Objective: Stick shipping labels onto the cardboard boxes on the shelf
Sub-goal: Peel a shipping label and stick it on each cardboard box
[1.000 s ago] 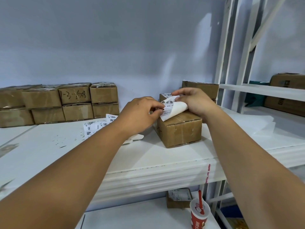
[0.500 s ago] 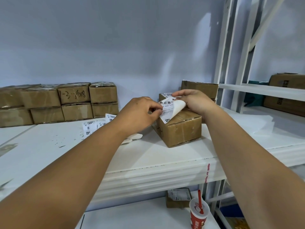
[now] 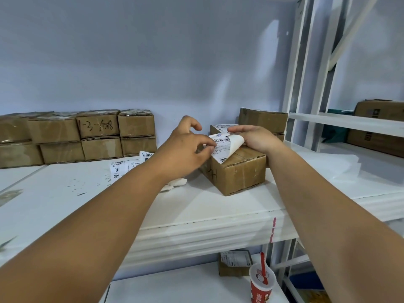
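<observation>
Left hand [image 3: 185,149] pinching the curled white barcoded label [image 3: 223,147], right hand [image 3: 255,137] of unclear grip, I risk wrinkling it onto the brown cardboard box [image 3: 240,171].

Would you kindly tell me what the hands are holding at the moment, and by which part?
Both hold the shipping label. The left hand pinches its left edge, and the right hand holds its curled right end, above the cardboard box.

Both forearms are bare; the left hand [image 3: 185,149] carries a small dark mole.
</observation>
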Available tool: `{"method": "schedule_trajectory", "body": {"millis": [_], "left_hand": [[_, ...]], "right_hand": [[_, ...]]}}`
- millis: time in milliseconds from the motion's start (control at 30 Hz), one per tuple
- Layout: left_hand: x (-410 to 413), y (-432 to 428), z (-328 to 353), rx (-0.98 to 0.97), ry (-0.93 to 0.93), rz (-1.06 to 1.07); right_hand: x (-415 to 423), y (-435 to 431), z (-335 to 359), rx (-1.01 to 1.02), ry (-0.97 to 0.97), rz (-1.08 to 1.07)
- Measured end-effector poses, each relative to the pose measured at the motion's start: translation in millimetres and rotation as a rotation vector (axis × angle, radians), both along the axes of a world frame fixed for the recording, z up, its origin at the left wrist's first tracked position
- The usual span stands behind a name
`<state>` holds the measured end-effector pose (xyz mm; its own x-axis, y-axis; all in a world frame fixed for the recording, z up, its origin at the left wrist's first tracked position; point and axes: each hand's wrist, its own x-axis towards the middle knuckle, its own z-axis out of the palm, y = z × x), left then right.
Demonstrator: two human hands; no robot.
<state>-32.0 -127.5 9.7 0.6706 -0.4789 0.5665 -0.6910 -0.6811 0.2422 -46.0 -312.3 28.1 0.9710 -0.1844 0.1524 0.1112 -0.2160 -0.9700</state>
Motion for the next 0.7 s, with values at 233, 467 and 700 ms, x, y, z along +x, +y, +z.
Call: {"method": "schedule_trajectory", "body": {"millis": [233,467,700], "left_hand": [[3.5,-6.4,-1.4,0.134,-0.154,-0.111],[4.8,-5.4,-4.9,0.16,0.038,-0.061],[7.2,-5.2,-4.3,0.121,0.08,0.046]], "right_hand": [[2.8,-0.7,-1.7,-0.015,0.006,0.002],[1.3,-1.2,-1.7,-0.043,0.001,0.019],[8.2,0.3,-5.3,0.08,-0.008,0.036]]}}
